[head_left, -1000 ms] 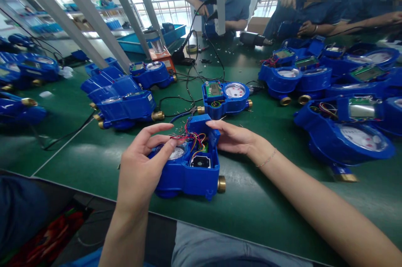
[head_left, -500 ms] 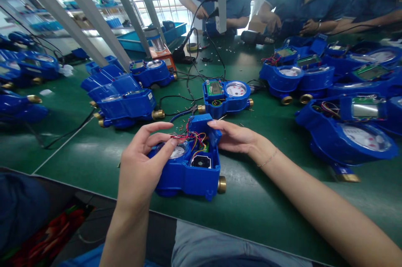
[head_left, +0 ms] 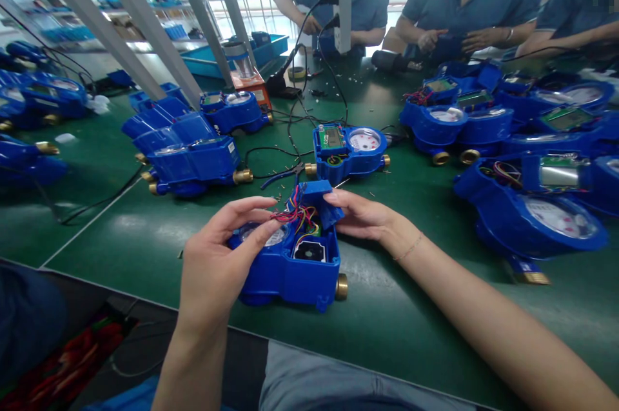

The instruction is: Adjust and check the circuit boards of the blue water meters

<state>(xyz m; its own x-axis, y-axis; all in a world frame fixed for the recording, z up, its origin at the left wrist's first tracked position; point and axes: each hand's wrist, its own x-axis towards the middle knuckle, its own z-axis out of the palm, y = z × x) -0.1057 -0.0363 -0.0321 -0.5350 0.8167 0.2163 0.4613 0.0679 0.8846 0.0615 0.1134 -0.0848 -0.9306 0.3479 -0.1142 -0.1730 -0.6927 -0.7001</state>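
Note:
A blue water meter (head_left: 285, 272) with a brass threaded end lies before me, its housing uncovered. Inside the box part sit a black square piece (head_left: 309, 251) and red, yellow and black wires (head_left: 302, 214). Over the round dial, my left hand (head_left: 232, 237) pinches the wire ends between thumb and fingers, its index finger raised. At the far side, my right hand (head_left: 360, 214) grips a small blue plastic box (head_left: 314, 190), thumb on its top corner. The wires run up to this box. The right fingertips are hidden behind it.
Another opened meter (head_left: 351, 150) stands just beyond, beside pliers (head_left: 290, 173) and scattered screws. More meters crowd the left (head_left: 188, 159) and right (head_left: 541, 204). Black cables (head_left: 290, 120) cross the green table. Co-workers sit opposite; a heat gun (head_left: 394, 61) lies near them.
My left hand has shifted slightly right with the wires between its fingers. The small blue box in my right hand has moved a little right and tilted. The meter stays put.

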